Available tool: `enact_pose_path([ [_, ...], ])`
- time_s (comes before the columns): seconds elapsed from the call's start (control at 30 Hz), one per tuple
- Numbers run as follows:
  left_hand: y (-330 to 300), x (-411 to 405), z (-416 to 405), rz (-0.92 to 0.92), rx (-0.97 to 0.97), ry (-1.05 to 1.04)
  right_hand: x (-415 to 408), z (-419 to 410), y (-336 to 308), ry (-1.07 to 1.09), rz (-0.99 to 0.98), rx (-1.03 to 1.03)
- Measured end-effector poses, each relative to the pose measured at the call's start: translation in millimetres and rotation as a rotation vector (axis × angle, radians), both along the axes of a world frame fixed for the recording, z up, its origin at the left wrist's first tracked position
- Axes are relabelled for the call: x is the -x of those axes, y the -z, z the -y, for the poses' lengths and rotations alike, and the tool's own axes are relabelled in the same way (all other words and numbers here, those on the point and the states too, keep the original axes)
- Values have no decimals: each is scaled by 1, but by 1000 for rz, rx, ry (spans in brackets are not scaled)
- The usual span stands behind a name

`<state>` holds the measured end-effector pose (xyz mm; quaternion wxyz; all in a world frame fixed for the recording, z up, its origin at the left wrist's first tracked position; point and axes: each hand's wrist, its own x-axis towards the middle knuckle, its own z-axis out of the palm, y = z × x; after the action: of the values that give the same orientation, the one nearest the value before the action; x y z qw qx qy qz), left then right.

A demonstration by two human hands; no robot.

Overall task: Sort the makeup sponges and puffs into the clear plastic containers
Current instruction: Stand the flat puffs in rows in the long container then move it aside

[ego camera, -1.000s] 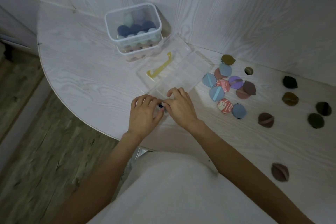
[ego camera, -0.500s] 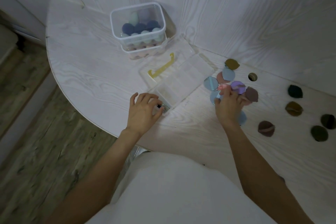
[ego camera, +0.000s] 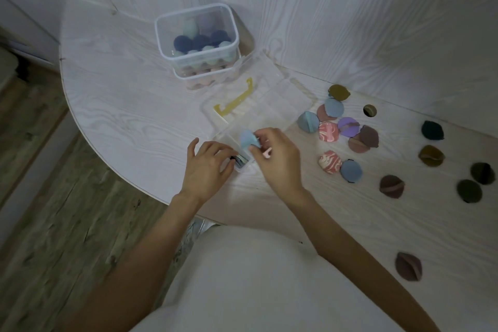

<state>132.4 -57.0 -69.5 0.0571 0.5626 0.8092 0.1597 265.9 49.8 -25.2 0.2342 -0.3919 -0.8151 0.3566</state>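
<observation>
Compared with the frame half a second earlier, the right hand (ego camera: 279, 160) has left the cluster of loose puffs at right of centre and come back to the frame centre, now carrying a light blue puff (ego camera: 249, 138); the left hand (ego camera: 206, 168) has stayed at the near end of the flat container. Fingers of the right hand are curled round the light blue puff, pinching it just above the flat clear container (ego camera: 265, 113), which lies open on the white desk (ego camera: 126, 116). A small pink piece shows below the right fingers; what it is cannot be told. Left-hand fingers (ego camera: 215, 149) are bent over the container's near corner, resting on its edge, where a dark item sits in the end compartment; whether they actually grip anything cannot be told. A yellow handle (ego camera: 234, 101) lies on the clear lid at upper left of this container. Toward the upper centre stands a deep clear tub (ego camera: 196, 43) stacked on another, holding dark blue, teal and pale sponges. Right of centre lie blue, pink-marbled, purple and mauve puffs (ego camera: 328, 131), several touching. Farther right, well apart, are dark green, olive and brown puffs (ego camera: 431, 155). One mauve puff (ego camera: 408, 267) lies alone at lower right.
</observation>
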Motion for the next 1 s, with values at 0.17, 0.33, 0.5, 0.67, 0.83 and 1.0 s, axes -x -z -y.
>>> enact_pose_path([
  [0.17,0,0,2,7,3,2,23,10,23,-144,252,-260],
  [0.33,3,2,2,10,-36,1,28,7,29,-166,352,-255],
  [0.5,4,6,0,8,-57,-15,24,4,26,-133,368,-305],
  [0.67,0,15,-16,62,-86,-22,35,6,31,-158,487,-412],
  [0.83,-5,28,-18,3,-60,24,25,4,32,-125,358,-390],
  [1.0,0,25,-19,-26,-24,30,32,1,37,-162,316,-463],
])
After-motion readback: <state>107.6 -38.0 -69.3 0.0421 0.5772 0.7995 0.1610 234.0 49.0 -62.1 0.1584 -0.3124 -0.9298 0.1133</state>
